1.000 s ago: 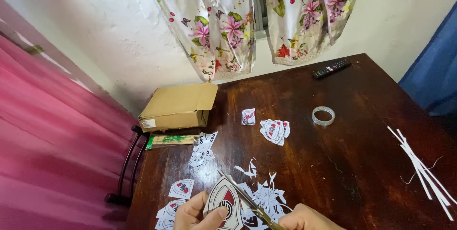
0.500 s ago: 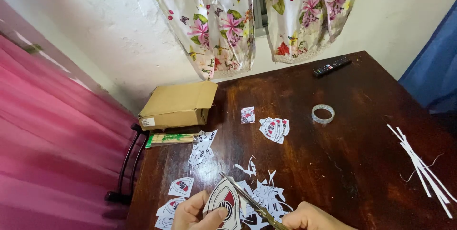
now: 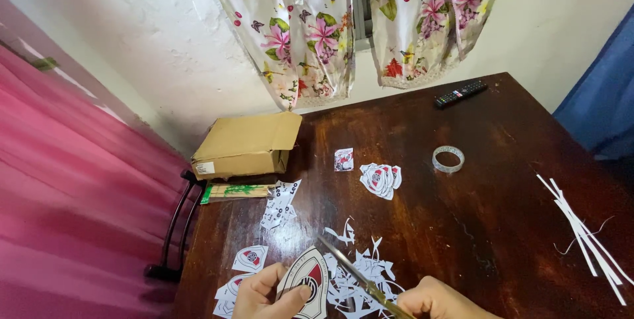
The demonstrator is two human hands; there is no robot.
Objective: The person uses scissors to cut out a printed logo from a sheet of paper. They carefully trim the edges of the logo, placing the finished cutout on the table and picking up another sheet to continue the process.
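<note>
Left hand (image 3: 264, 296) at bottom edge, partly cut off by frame. Its grip is pinched on a shield-shaped paper cutout (image 3: 309, 281), red, white and black, thumb laid across the lower face. Cutout is held just above the counter (image 3: 475, 226), tilted toward the camera.

Right hand (image 3: 439, 300) also at bottom edge, closed around the handles of scissors (image 3: 360, 279); handles mostly hidden. Blades are pointed up-left, tip just beside the cutout's right edge. Whether the blades are parted cannot be told.

Under and around the scissors: a heap of white paper scraps (image 3: 360, 273) on dark wood. Left of the held cutout, smaller finished shield cutouts (image 3: 249, 258) are lying flat near the counter's edge.

Further back:
- stack of cut shields (image 3: 381, 179) mid-counter, a single small printed square (image 3: 343, 159) just beside it
- printed sheet remnant (image 3: 281, 203) near the left edge
- tape roll (image 3: 448, 158), clear, well apart to the right
- bundle of long white paper strips (image 3: 584, 233) at the far right
- remote control (image 3: 460, 93) at the far edge, below the floral curtain (image 3: 317, 35)
- cardboard box (image 3: 247, 144) at the back-left corner, a green packet of sticks (image 3: 234, 191) just in front of it
</note>
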